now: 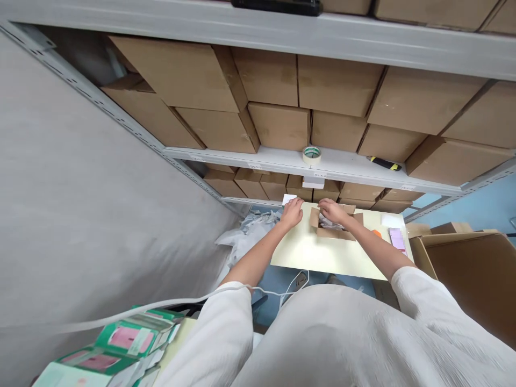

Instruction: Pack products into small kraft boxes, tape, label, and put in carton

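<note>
My left hand (pixel 292 212) is at the far left edge of the pale yellow tabletop (pixel 300 250), its fingers curled; what they hold, if anything, is too small to tell. A small open cardboard box (pixel 327 233) stands on the table with its flaps spread and whitish packets (pixel 329 222) inside. My right hand (pixel 331 208) reaches over the box's far left part, fingers bent down at the packets. Whether it grips one cannot be made out. A white card (pixel 288 199) lies just beyond my left hand.
Purple packets (pixel 397 239) and an orange item (pixel 377 234) lie on the table's right. Shelves of cartons rise beyond, with a tape roll (pixel 312 155) and a cutter (pixel 386 163). A large open carton (pixel 471 274) stands right. Green boxes (pixel 129 338) and a white cable (pixel 173 302) are lower left.
</note>
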The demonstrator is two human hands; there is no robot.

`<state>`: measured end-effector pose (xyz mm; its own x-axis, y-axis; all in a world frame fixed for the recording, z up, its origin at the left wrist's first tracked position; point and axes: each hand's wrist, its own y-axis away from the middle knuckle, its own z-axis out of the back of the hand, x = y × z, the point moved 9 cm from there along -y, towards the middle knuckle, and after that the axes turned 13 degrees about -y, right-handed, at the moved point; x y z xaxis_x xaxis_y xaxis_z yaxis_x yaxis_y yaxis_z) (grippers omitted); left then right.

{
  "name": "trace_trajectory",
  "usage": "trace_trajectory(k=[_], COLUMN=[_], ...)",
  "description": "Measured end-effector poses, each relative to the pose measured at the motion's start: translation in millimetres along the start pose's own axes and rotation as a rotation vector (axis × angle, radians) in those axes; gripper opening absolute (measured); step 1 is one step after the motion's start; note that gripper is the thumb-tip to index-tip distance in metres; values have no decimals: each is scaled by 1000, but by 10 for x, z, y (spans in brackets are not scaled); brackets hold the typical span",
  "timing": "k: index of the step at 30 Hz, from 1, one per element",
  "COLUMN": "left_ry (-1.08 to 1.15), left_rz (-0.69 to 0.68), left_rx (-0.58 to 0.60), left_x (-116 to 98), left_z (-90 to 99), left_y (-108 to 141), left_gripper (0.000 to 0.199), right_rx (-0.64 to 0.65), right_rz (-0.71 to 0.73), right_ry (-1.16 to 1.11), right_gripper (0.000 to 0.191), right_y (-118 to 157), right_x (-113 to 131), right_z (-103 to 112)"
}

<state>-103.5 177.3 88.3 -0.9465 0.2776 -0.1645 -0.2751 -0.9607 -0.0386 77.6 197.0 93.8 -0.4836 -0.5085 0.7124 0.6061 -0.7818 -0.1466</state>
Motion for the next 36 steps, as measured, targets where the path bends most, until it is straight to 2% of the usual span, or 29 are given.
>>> trace_trajectory(k=[3,6,9,14,19,23,27,32,36], left_ry=[-27,-49,-89,-155,-113,-52,-61,-57,-16], left_rz=[24,15,-32,-96,-107,-91,-93,-105,-122], left_rx=[71,151,191,182,164,127,60,-30,-81], left_x=[285,437,459,404,450,555,614,598,495], left_z=[-37,-117,-172,-172,-76,181,614,1150,1435], left_y=[11,-42,-140,-281,-249,-154,-84,-44,-48], left_gripper=[64,74,80,86,80,71,71,73,77], right_rx=[-16,-16,-8,-9,11,13,-31,-145,-237], right_rz=[5,-23,-64,-139,-223,-285,-273,-267,-254], right_ry=[-45,-75,-97,-87,-101,-142,-158,-180,-223], right_gripper=[37,38,38,39,37,30,42,45,47], right_y=[-212,-359,-431,-441,-443,-492,-589,-674,-642], right_x=[98,128,99,-34,-161,-207,-152,-64,18], right_z=[-220,-417,-567,-718,-881,-990,-978,-732,-419])
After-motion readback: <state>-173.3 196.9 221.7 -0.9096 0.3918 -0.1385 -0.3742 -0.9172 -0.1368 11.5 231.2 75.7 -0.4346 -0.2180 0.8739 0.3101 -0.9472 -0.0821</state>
